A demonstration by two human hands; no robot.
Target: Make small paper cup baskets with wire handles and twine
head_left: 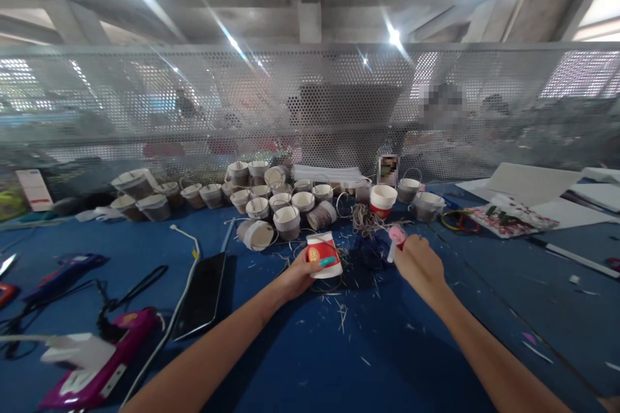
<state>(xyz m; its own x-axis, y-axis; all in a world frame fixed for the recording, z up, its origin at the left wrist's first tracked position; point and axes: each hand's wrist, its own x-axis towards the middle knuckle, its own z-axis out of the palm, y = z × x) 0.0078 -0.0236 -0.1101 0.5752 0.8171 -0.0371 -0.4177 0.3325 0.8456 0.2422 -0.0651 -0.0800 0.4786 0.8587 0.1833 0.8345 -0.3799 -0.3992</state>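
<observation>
My left hand [298,276] is closed around a red and white paper cup [320,246], which lies tilted on its side just above the blue table. A teal strip, perhaps a long thumbnail, shows across the cup. To the right, my right hand [422,262] is closed on a small pink tool with a pale, translucent end [397,235]; its exact kind is unclear. Between the hands are a bundle of grey-brown cord [364,218] and a dark blue tangle [371,251]. Another red and white cup [383,199] stands behind them.
Several cord-wrapped cups with handles [287,222] crowd the back. At left lie a phone [201,297], a white cable [167,319], a magenta power strip [123,348] and a blue tool [68,274]. A perforated metal screen [252,103] stands behind; papers [530,184] lie at right.
</observation>
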